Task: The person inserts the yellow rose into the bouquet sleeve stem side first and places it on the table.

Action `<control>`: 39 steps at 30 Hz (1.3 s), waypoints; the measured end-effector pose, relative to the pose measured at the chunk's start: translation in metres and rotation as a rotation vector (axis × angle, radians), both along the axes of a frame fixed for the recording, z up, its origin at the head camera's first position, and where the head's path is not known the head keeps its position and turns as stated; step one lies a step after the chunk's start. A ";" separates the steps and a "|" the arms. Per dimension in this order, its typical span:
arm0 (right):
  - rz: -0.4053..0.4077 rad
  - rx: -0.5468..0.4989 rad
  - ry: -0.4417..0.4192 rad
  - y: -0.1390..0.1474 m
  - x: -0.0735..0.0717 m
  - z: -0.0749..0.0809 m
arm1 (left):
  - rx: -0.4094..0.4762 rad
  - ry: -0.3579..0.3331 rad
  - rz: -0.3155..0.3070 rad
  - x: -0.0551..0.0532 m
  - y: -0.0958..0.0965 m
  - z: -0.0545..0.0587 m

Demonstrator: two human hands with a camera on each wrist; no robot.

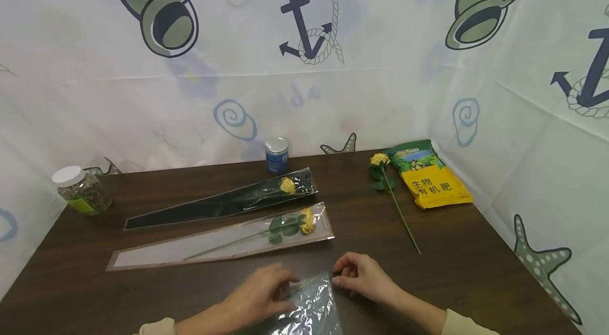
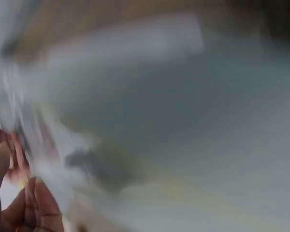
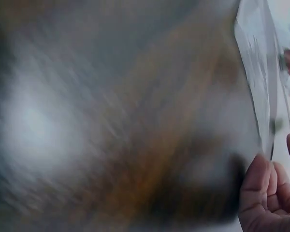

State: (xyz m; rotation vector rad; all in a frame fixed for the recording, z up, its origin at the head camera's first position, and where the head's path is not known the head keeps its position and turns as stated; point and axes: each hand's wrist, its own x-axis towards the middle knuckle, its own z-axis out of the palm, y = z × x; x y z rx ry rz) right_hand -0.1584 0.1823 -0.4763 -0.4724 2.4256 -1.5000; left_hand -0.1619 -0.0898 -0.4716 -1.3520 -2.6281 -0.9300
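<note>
A clear, shiny plastic flower sleeve (image 1: 311,306) hangs between both hands near the front edge of the table, its top opening toward the far side. My left hand (image 1: 264,292) holds its left side, with the thumb and fingers bent around the film. On the other side, my right hand (image 1: 363,276) pinches the sleeve's upper right corner, fingers curled in. Close up and blurred, the film (image 2: 183,96) fills most of the left wrist view. In the right wrist view the fingertips of the right hand (image 3: 268,198) meet the sleeve's edge.
Behind the hands lie two sleeved yellow roses, one in a white-backed sleeve (image 1: 157,257), one in a black sleeve (image 1: 190,212). A loose yellow rose (image 1: 397,200) lies right, beside a yellow-green fertilizer bag (image 1: 435,184). A blue can (image 1: 277,158) and white-lidded jar (image 1: 85,195) stand behind.
</note>
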 end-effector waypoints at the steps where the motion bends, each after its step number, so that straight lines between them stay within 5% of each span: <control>1: 0.007 0.015 0.028 -0.002 0.002 0.000 | -0.022 -0.022 -0.038 0.005 0.002 -0.002; 8: 0.001 0.296 0.283 -0.020 0.002 -0.006 | -0.108 -0.018 -0.077 0.011 0.008 -0.016; 11: -0.022 0.394 0.333 -0.026 0.001 -0.006 | -0.089 -0.016 -0.067 0.006 0.009 -0.019; 14: -0.018 0.386 0.338 -0.028 0.000 -0.006 | -0.084 -0.003 -0.051 0.002 0.010 -0.020; 17: 0.021 0.214 0.193 -0.028 -0.002 -0.004 | -0.076 0.024 -0.035 -0.003 0.010 -0.020; 21: 0.064 -0.126 -0.243 -0.022 -0.005 -0.003 | -0.037 0.082 -0.025 -0.009 0.010 -0.020; 23: 0.086 -0.215 -0.424 -0.017 -0.005 -0.004 | -0.019 0.102 -0.022 -0.011 0.010 -0.021; 26: 0.128 -0.242 -0.527 -0.012 -0.005 -0.006 | -0.006 0.116 -0.010 -0.014 0.010 -0.021; 29: 0.139 -0.246 -0.516 -0.010 -0.004 -0.007 | 0.011 0.102 0.014 -0.014 0.011 -0.021; 32: 0.113 -0.242 -0.470 -0.012 -0.004 -0.007 | 0.064 0.004 0.039 -0.013 0.016 -0.021; 39: 0.085 -0.204 -0.347 -0.019 -0.004 -0.007 | 0.232 -0.375 0.120 -0.007 0.032 -0.019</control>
